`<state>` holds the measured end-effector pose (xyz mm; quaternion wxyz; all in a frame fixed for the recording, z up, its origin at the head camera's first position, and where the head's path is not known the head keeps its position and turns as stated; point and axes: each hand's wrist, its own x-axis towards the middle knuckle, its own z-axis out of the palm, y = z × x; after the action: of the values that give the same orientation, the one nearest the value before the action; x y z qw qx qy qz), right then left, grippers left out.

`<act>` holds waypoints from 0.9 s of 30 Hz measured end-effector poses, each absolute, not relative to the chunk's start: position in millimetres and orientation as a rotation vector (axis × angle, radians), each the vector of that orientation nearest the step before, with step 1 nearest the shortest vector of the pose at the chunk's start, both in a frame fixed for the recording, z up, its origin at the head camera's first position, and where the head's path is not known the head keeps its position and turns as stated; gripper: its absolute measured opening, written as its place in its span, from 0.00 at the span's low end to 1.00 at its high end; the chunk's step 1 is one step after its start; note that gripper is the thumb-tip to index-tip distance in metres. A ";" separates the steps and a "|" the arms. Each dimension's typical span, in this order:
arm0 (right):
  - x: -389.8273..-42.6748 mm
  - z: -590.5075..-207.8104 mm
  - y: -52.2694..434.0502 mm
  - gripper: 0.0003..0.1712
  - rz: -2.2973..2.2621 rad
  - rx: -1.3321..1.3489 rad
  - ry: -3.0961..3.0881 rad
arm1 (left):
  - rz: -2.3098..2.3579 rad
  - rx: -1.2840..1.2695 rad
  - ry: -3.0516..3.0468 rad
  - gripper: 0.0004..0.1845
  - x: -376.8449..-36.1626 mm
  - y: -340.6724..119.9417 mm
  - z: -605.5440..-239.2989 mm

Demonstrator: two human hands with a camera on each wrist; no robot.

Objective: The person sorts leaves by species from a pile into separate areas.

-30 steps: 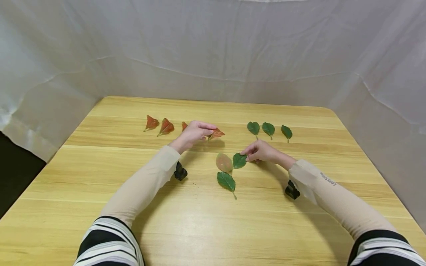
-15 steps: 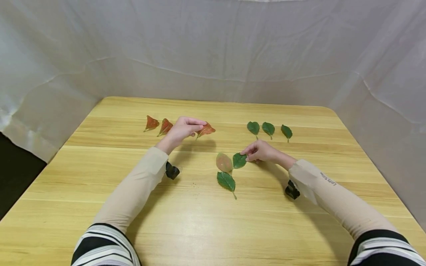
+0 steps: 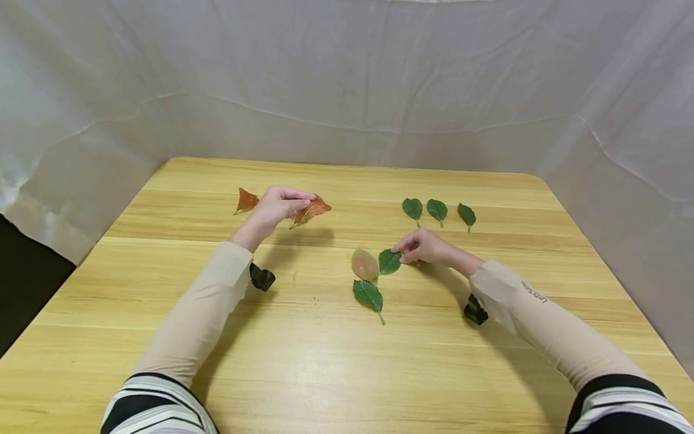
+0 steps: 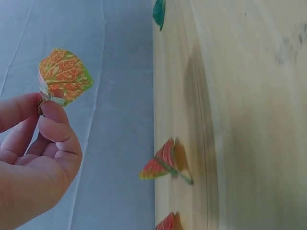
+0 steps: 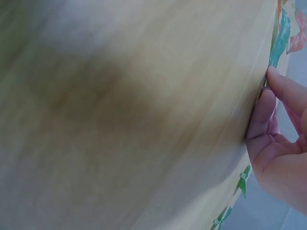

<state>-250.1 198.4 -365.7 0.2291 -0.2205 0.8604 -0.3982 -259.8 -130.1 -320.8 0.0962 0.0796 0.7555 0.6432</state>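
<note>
Red leaf (image 3: 310, 209), pinched in the left hand (image 3: 273, 208), has travelled leftward toward the red row, while the right hand (image 3: 425, 247) keeps fingertips resting on a green leaf (image 3: 389, 261).

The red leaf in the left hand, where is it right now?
In the head view the red leaf is pinched in the left hand, lifted above the table's far left part, just right of another red leaf lying there.
</note>
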 end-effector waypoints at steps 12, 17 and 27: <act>-250.7 -367.6 196.3 0.15 -1.101 -0.605 2.366 | 1.958 0.213 2.244 0.13 -255.0 -162.8 -323.2; -250.5 -367.8 195.3 0.15 -1.105 -0.584 2.363 | 1.992 0.213 2.226 0.09 -252.0 -174.6 -323.7; -251.0 -369.8 195.4 0.15 -1.113 -0.560 2.364 | 2.013 0.215 2.238 0.08 -246.5 -201.4 -316.5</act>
<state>-251.0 195.4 -369.8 0.2328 -0.2037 0.8604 -0.4051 -246.5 -201.4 -316.5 0.0618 0.0710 0.7403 0.6657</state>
